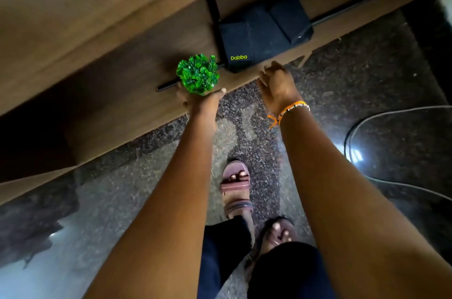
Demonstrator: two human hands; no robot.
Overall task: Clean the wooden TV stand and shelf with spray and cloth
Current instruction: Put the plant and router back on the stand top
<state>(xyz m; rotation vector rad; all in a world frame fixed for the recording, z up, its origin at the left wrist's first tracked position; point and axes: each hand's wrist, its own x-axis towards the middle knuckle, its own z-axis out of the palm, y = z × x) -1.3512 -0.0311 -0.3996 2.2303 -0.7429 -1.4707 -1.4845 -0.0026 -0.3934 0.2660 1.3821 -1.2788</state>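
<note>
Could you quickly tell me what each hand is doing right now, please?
Left hand: grips the small green plant from below.
Right hand: open, holding nothing, fingers at the shelf edge.

Dim, floor (362, 154) glare, blurred, wide-angle warp

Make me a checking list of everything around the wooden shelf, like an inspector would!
Surface: wooden shelf, brown, bare at its left part.
Job's things: spray and cloth, nothing seen.
Clutter: green plant near the front edge; black router marked Dabba beside it, with a thin antenna lying along the shelf.
Hands: left hand holds the plant from below; right hand open, reaching toward the router.
Cables: grey cable looping on the floor at right.
Surroundings: dark speckled floor; sandalled feet below.
</note>
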